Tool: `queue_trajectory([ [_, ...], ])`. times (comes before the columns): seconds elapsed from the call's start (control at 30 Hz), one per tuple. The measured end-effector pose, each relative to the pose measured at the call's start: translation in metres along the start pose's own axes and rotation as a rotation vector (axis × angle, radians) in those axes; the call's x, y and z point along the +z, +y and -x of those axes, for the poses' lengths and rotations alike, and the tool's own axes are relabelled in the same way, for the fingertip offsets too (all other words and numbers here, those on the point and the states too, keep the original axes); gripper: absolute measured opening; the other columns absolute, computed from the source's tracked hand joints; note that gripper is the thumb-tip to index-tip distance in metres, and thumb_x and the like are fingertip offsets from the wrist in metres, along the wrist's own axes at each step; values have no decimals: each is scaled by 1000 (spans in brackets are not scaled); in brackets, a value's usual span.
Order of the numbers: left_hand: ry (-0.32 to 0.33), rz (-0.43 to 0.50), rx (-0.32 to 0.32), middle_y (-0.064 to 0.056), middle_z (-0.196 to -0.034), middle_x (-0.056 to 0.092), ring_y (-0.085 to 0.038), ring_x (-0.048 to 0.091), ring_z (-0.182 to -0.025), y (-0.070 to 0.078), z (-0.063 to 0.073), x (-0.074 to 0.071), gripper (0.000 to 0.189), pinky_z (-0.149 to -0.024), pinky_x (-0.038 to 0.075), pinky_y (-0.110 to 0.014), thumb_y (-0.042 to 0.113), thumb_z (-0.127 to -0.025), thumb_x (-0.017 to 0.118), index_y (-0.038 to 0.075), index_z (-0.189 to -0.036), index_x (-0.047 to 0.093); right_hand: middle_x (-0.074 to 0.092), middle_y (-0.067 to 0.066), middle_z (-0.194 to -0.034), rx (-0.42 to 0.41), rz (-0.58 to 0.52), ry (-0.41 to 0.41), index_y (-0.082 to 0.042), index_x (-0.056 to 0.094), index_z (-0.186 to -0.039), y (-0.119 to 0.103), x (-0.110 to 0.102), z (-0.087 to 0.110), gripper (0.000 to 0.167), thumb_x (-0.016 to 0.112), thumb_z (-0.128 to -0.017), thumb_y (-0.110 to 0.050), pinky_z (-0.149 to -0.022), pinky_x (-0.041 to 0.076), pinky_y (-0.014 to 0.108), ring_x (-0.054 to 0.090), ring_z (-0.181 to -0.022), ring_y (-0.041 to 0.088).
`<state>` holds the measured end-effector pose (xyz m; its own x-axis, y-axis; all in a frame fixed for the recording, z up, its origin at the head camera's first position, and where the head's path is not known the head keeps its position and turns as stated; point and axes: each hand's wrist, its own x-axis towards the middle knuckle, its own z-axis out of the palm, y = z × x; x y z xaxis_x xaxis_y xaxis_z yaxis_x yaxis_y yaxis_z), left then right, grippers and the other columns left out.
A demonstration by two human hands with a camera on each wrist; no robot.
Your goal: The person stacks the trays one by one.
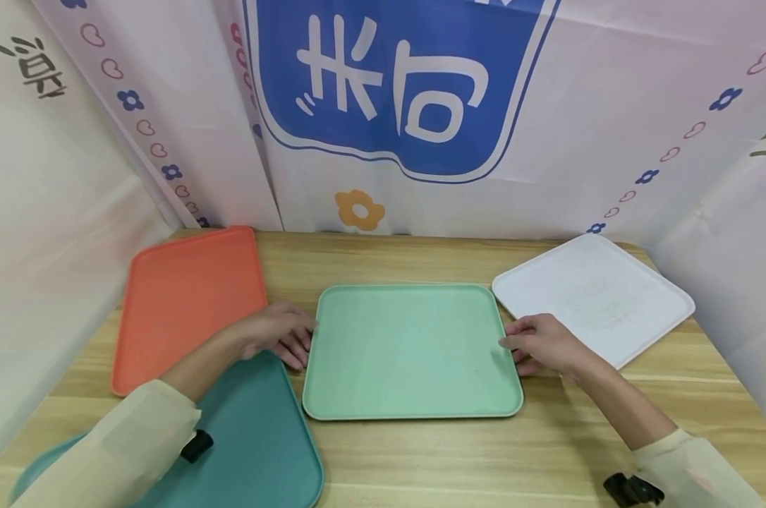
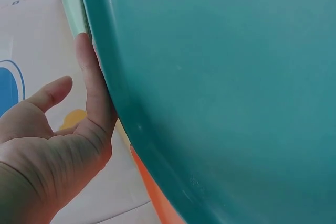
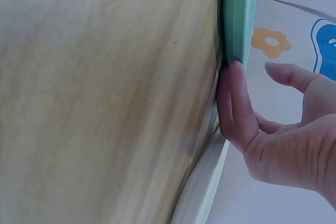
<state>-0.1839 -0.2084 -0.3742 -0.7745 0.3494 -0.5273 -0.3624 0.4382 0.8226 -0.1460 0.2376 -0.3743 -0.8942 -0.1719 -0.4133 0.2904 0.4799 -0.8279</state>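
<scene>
A light green rectangular tray [image 1: 411, 353] lies flat in the middle of the wooden table. My left hand [image 1: 283, 333] is at its left edge, with the fingertips at the rim and the palm low over the table. On the opposite side my right hand [image 1: 540, 344] has its fingertips against the right edge, the thumb close over the rim. Both wrist views show thumbs standing apart from loosely bent fingers: the left hand [image 2: 68, 124] beside a teal tray [image 2: 220, 87], the right hand [image 3: 273, 124] touching the green tray's side [image 3: 239, 19].
An orange tray [image 1: 192, 303] lies at the back left, overlapped by the teal tray [image 1: 256, 437] under my left forearm. A white tray [image 1: 586, 296] sits angled at the back right, near the green one's corner. Printed cloth walls [image 1: 421, 204] enclose the wooden table [image 1: 421, 466].
</scene>
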Motion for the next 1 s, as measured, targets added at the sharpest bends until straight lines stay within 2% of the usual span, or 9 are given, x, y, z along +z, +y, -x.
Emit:
queue_trajectory([
  [0.5, 11, 10, 19, -18, -90, 66, -26, 73, -73, -2, 1, -1, 28, -69, 65, -41, 16, -109, 50, -10, -111, 61, 66, 10, -94, -15, 12, -15, 9, 55, -125, 0, -1, 0, 38, 67, -99, -15, -69, 63, 33, 63, -83, 20],
  [0.73, -23, 1, 50, -20, -94, 66, -26, 72, -77, -3, 4, -3, 29, -70, 65, -41, 17, -109, 51, -10, -113, 61, 66, 12, -95, -25, 42, -32, 10, 53, -128, -1, -2, 3, 43, 68, -99, -17, -68, 62, 33, 63, -83, 20],
  [1.0, -31, 8, 65, -21, -96, 66, -28, 73, -79, -5, 8, -5, 32, -72, 65, -42, 19, -110, 50, -11, -115, 61, 66, 12, -95, -30, 51, -42, 11, 51, -131, -1, -2, 4, 46, 68, -99, -17, -67, 61, 33, 63, -81, 20],
])
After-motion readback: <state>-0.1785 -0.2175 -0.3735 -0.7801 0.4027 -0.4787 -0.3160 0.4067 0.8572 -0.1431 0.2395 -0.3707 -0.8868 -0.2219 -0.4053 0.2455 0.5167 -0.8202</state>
